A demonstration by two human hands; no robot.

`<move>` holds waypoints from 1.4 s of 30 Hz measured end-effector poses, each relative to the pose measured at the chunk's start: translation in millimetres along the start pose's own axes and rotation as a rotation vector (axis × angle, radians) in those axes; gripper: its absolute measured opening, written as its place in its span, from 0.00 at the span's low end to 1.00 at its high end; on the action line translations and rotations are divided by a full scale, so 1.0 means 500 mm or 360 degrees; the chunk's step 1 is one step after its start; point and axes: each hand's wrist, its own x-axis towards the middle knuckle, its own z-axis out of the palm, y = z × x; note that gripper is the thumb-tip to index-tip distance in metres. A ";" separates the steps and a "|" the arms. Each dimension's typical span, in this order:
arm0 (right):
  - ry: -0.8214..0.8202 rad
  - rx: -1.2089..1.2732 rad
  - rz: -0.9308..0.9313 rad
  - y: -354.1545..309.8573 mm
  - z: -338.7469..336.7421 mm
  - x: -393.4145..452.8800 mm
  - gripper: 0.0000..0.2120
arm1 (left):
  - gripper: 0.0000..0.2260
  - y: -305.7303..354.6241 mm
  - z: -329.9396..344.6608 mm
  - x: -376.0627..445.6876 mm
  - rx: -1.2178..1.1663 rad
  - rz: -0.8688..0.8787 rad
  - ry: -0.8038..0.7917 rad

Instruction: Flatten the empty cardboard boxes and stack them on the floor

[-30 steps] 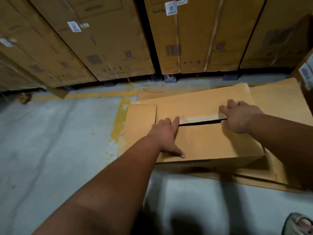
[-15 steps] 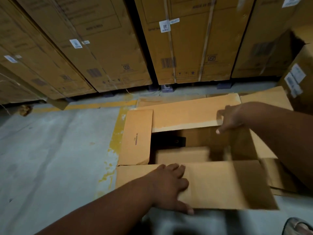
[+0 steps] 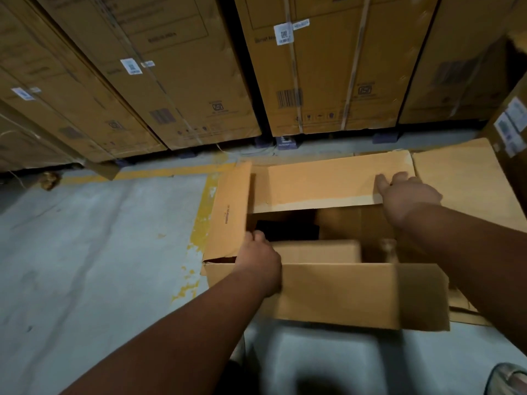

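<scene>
Cardboard box flaps under both hands' fingers

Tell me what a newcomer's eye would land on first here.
The open cardboard box on the grey floor, centre frame, flaps spread. The left hand is at its near-left corner and the right hand presses the far flap. Behind stands a wall of tall strapped cartons.

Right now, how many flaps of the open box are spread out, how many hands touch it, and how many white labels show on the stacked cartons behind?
Spread flaps of the open box: 3
Hands on it: 2, left hand, right hand
White labels on the stacked cartons behind: 3
Total: 8
</scene>
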 end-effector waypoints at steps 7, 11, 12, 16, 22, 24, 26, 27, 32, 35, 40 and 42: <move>0.0173 0.0028 -0.0005 0.023 -0.016 0.014 0.42 | 0.75 -0.170 0.092 -0.007 -0.0779 -0.1010 -0.0439; 0.0248 -0.0144 -0.0024 0.022 -0.001 0.011 0.49 | 0.81 -0.239 0.227 -0.034 -0.1725 -0.1127 -0.0513; 0.0270 -0.0225 -0.0029 0.019 0.003 0.012 0.49 | 0.77 -0.241 0.243 -0.046 -0.2003 -0.1121 -0.0591; 0.0309 -0.0379 -0.0097 0.018 -0.008 0.026 0.42 | 0.46 -0.235 0.273 -0.035 -0.2797 -0.1176 -0.0725; 0.0305 0.0321 -0.0308 0.069 -0.142 0.049 0.23 | 0.38 -0.254 0.391 0.099 -0.2730 -0.1537 -0.0296; 0.0373 0.0424 -0.0267 0.091 -0.192 0.072 0.26 | 0.35 -0.248 0.393 0.108 -0.2883 -0.1588 -0.0352; 0.0405 0.0427 -0.0250 0.101 -0.227 0.088 0.29 | 0.36 -0.238 0.340 0.086 -0.2961 -0.1594 -0.0412; 0.0381 0.0424 -0.0260 0.102 -0.238 0.092 0.29 | 0.37 -0.238 0.332 0.080 -0.3007 -0.1589 -0.0437; 0.0159 0.0425 -0.0383 0.063 -0.245 0.072 0.30 | 0.30 -0.243 0.233 0.041 -0.3032 -0.1381 -0.0531; 0.0133 0.0430 -0.0468 0.018 -0.247 0.052 0.31 | 0.27 -0.239 0.136 0.037 -0.3272 -0.1106 -0.0415; 0.0067 0.0489 -0.0711 -0.073 -0.282 -0.011 0.29 | 0.14 -0.259 0.015 0.050 -0.3929 -0.0430 -0.0075; 0.0075 0.0487 -0.0809 -0.104 -0.295 -0.041 0.28 | 0.14 -0.271 0.002 0.057 -0.4177 -0.0241 -0.0006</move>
